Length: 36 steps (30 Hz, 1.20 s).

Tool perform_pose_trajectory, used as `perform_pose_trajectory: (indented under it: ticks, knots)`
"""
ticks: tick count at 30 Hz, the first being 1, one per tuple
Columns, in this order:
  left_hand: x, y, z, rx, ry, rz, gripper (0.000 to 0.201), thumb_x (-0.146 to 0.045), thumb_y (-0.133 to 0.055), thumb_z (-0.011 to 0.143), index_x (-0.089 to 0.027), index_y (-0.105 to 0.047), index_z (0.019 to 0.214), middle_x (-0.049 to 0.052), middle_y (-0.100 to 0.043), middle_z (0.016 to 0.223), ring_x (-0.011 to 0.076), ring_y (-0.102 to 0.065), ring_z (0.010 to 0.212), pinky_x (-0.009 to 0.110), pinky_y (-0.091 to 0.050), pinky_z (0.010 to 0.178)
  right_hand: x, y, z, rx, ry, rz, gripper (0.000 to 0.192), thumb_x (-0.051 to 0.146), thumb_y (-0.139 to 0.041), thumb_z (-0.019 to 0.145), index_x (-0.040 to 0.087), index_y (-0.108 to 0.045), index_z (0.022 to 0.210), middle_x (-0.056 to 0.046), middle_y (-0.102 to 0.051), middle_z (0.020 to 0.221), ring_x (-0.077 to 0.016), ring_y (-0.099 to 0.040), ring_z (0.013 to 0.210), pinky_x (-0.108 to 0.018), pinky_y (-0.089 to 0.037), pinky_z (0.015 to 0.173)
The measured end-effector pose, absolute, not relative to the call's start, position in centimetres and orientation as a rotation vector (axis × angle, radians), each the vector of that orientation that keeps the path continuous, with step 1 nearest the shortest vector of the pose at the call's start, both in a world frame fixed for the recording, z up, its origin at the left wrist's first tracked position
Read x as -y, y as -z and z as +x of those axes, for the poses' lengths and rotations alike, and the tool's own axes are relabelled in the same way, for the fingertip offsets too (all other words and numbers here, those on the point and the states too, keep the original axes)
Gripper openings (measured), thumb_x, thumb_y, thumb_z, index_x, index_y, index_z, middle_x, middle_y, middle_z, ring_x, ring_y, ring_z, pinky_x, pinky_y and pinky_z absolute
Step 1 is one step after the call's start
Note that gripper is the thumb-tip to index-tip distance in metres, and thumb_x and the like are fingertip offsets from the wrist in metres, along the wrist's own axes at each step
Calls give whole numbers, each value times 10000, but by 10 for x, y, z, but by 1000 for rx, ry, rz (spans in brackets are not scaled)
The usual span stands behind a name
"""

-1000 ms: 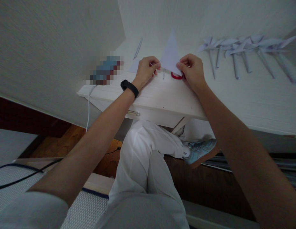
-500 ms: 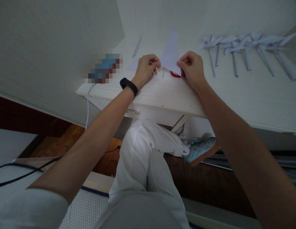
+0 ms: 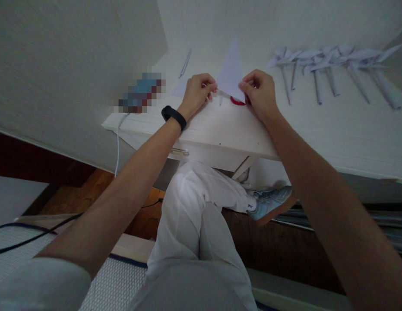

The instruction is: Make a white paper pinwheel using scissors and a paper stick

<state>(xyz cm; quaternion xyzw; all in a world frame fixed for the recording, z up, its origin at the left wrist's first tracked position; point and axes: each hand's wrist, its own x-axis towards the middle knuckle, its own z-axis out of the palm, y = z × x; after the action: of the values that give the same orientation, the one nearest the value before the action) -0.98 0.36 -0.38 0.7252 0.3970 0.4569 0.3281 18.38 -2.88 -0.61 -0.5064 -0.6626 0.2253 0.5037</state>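
Note:
A white paper folded into a triangle (image 3: 232, 71) stands point-up over the white desk (image 3: 220, 129). My left hand (image 3: 197, 93) pinches its lower left corner and my right hand (image 3: 259, 94) pinches its lower right corner. A black band sits on my left wrist. Just under the paper, between my hands, a red ring-shaped thing (image 3: 237, 102) lies on the desk, partly hidden by my right hand.
Several folded paper pinwheels on rolled paper sticks (image 3: 330, 65) lie in a row at the right of the desk. A pen (image 3: 185, 63) lies at the back left. A white cable (image 3: 118, 142) hangs off the desk's left edge. My crossed leg and shoe (image 3: 272, 203) are underneath.
Both hands and the paper triangle stay almost where they were; the view has shifted slightly and the paper's tip sits a little higher.

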Motion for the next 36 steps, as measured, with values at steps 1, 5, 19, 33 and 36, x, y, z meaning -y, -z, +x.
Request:
perform_pose_trajectory:
  ticks: [1, 5, 19, 33, 36]
  knots:
    - [-3, 4, -10, -1040, -1195, 1905, 124, -142, -573, 794, -185, -574, 679, -12, -613, 675, 65, -481, 519, 219, -356, 468, 29, 6, 184, 1588, -513, -1224, 266, 604, -628, 711, 352, -549, 740, -3, -596, 627, -251, -548, 837, -418, -413, 661]
    - [-4, 3, -10, -966, -1218, 1947, 113, -121, -566, 783, -160, -576, 678, 14, -609, 659, 82, -510, 492, 239, -366, 448, 29, 6, 184, 1547, -445, -1229, 264, 598, -622, 717, 344, -549, 736, -12, -615, 668, -249, -543, 846, -414, -414, 675]
    - [-1, 3, -10, -909, -1168, 1943, 120, -168, -592, 768, -180, -597, 649, 28, -625, 671, 90, -512, 499, 222, -362, 462, 25, 11, 186, 1535, -415, -1223, 320, 600, -638, 708, 311, -502, 693, -18, -581, 663, -233, -531, 777, -391, -405, 649]
    - [4, -2, -8, -964, -1139, 1944, 155, -136, -588, 789, -169, -580, 638, 15, -612, 646, 79, -505, 495, 211, -349, 459, 28, 7, 183, 1539, -372, -1197, 262, 499, -656, 748, 277, -523, 709, -11, -590, 688, -202, -537, 742, -360, -426, 683]
    - [5, -2, -8, -971, -1114, 1949, 142, -147, -601, 774, -174, -584, 635, 21, -618, 648, 92, -518, 504, 204, -360, 474, 28, 6, 182, 1499, -360, -1189, 261, 487, -668, 743, 269, -531, 703, -8, -593, 683, -192, -541, 692, -355, -439, 665]
